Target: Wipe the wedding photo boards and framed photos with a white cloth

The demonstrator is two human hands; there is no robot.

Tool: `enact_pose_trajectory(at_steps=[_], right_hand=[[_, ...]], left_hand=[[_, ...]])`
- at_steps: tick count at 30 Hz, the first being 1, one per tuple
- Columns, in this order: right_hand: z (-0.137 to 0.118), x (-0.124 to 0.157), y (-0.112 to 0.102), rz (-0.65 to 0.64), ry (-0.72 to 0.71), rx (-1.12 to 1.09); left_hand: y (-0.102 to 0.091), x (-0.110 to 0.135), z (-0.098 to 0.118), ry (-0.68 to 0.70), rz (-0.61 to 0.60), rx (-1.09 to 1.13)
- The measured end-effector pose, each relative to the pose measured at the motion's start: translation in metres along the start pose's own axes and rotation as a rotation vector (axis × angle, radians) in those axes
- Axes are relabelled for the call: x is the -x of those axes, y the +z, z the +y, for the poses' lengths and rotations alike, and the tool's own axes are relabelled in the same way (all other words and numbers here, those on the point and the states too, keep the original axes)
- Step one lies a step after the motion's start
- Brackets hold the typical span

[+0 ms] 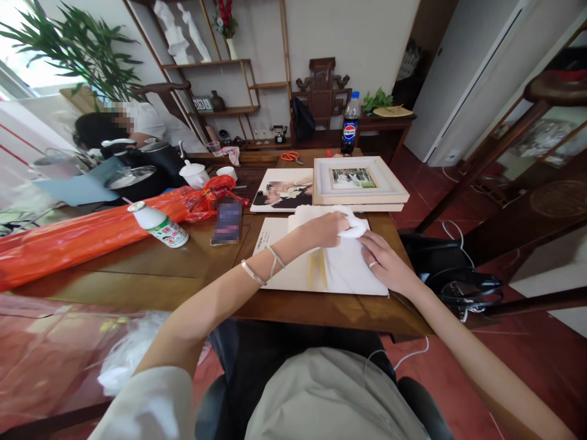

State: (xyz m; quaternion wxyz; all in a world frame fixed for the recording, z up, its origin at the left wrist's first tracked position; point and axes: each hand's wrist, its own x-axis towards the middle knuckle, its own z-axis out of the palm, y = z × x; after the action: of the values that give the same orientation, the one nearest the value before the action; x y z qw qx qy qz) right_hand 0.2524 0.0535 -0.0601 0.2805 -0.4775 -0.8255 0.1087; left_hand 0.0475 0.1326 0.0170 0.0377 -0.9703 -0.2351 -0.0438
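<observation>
A flat white panel [284,269] lies on the table before me, with two yellowish strips on its surface. Bunched up on its far right part is soft white wrapping material [353,231]; whether it is cloth, foam or paper I cannot tell. My left hand [328,230] reaches across the panel with its fingers closed around a fold of this wrapping. At the panel's right edge, my right hand [387,263] lies with fingers stretched out, the tips touching the wrapping. Just behind are a cream picture frame [398,189] holding a small photo and a photo print [293,190].
On the wooden table [211,269] to the left are a phone [227,221], a white bottle [158,225] and a long orange-red plastic-wrapped bundle [105,229]. Orange scissors [290,157] and a cola bottle [350,125] stand farther back. Another person [98,128] is at the far left.
</observation>
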Motion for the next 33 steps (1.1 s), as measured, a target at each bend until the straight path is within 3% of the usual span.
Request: enact_pose_trajectory(at_steps=[3,10,17,20,27,30,33], right_hand=[[0.0,0.001,0.001,0.002,-0.005,-0.017],[-0.002,0.001,0.0,0.014,0.02,-0.027],[-0.003,0.0,0.0,0.001,0.034,-0.005],[-0.005,0.0,-0.001,-0.01,0.046,-0.002],[-0.006,-0.001,-0.002,-0.022,0.047,-0.01],[-0.004,-0.001,-0.002,-0.025,0.049,-0.004],[-0.003,-0.001,-0.001,-0.027,0.044,-0.004]], left_hand=[[0.002,0.031,-0.009,-0.096,-0.069,0.029],[0.01,0.097,-0.027,-0.196,-0.045,0.029],[0.011,0.137,-0.049,-0.316,-0.037,0.022],[0.009,0.147,-0.031,-0.288,-0.051,0.038],[-0.01,0.18,0.055,-0.124,-0.111,0.183],[-0.013,0.182,0.056,-0.129,-0.135,0.185],[-0.009,0.172,0.028,-0.179,-0.147,0.14]])
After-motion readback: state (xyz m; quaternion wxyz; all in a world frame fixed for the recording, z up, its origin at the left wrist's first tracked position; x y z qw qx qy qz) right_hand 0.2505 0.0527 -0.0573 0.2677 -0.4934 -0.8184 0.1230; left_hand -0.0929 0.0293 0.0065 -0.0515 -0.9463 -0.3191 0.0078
